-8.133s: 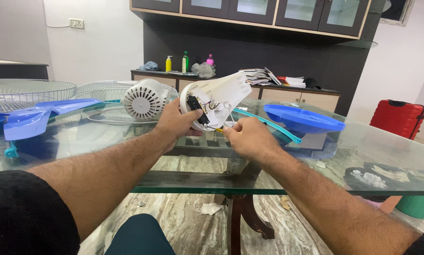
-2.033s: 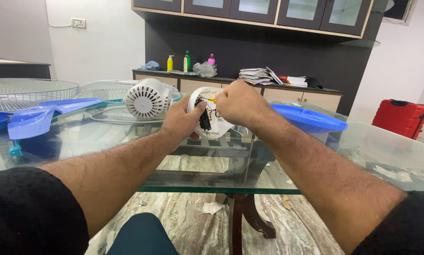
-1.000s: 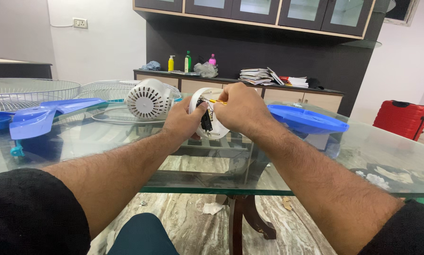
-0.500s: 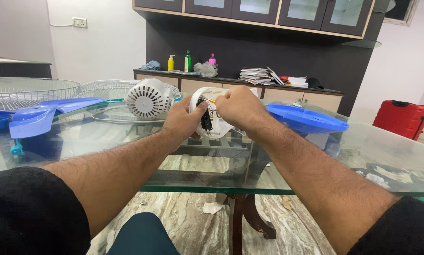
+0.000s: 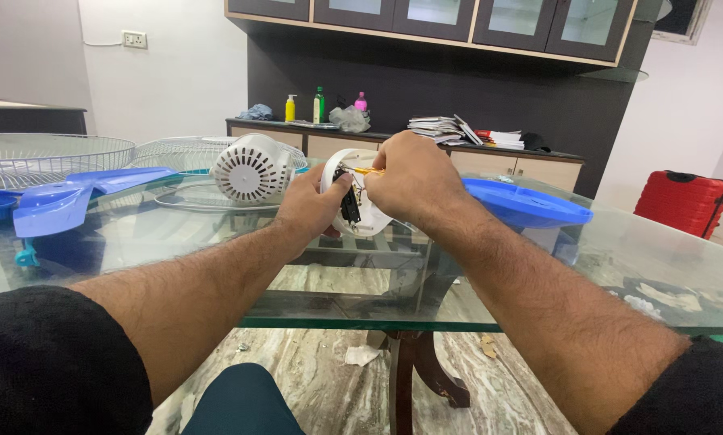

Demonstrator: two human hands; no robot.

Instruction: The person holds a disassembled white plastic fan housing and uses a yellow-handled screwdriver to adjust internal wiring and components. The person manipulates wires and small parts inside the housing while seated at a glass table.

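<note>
My left hand (image 5: pixel 311 205) grips a white plastic fan housing part (image 5: pixel 358 217) with black components and wires inside, held just above the glass table (image 5: pixel 539 274). My right hand (image 5: pixel 414 179) is closed over the top of the part and pinches a thin yellow-handled tool (image 5: pixel 364 171) that points into it. Most of the part is hidden behind my right hand. A white fan motor casing (image 5: pixel 251 168) stands on the table just left of my hands.
Blue fan blades (image 5: pixel 71 201) and two wire fan grilles (image 5: pixel 47 157) lie at the left. A blue round base (image 5: pixel 527 203) sits at the right. Behind stands a dark cabinet with bottles (image 5: pixel 319 105) and papers (image 5: pixel 450 129). A red suitcase (image 5: pixel 682 201) stands at far right.
Eight seconds ago both hands held the white part open and tilted. Since then my right hand has moved over it with the yellow tool. In the last second it has hardly shifted.
</note>
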